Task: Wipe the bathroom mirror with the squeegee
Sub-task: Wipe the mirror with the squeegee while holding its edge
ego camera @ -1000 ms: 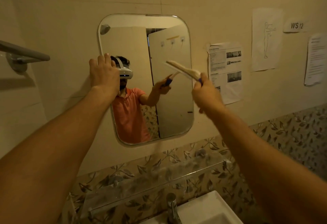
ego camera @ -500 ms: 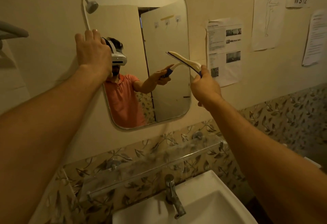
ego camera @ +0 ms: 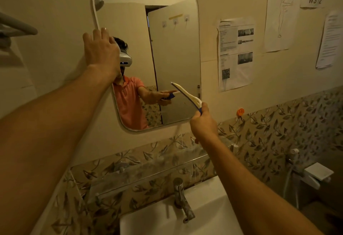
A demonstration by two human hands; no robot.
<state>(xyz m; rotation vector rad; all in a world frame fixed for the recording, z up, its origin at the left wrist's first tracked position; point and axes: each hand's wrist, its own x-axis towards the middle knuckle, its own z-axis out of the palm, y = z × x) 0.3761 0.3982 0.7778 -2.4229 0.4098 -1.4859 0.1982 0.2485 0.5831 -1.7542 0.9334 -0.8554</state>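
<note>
Checking hands first: what does the person's left hand (ego camera: 101,52) have? – K

Nothing. Fingers straight and together, laid flat over the 9 o'clock edge of the rounded rectangular wall mirror (ego camera: 172,49), fingertips pointing to 12. – M

Right hand (ego camera: 203,121)? – K

Fingers curled tight round the blue handle of the white-bladed squeegee (ego camera: 185,93). Hand sits just off the mirror's 5 o'clock corner. – M

Squeegee position? – K

Blade runs from the hand towards 10 o'clock, over the glass in the mirror's 5 o'clock area. Its reflection meets it near the middle, so it looks to be on the glass. Contact along the full blade cannot be told. – M

Tilt? – K

Slanted: tip high at 10 o'clock, handle low at 4. – M

Surroundings? – K

White ceramic sink (ego camera: 152,223) at 6 o'clock of the frame, chrome tap (ego camera: 182,203) at its back rim. Clear glass shelf (ego camera: 148,171) between sink and mirror, mounted on leaf-patterned wall tiles (ego camera: 278,132). Printed paper sheets (ego camera: 235,52) on the wall at 3 o'clock of the mirror, "WS 12" paper label (ego camera: 314,0) at 1 o'clock of the frame. Small orange wall hook (ego camera: 240,111) near the right hand, at its 2 o'clock. Grey towel bar (ego camera: 18,27) at 10 o'clock of the frame. – M
</note>
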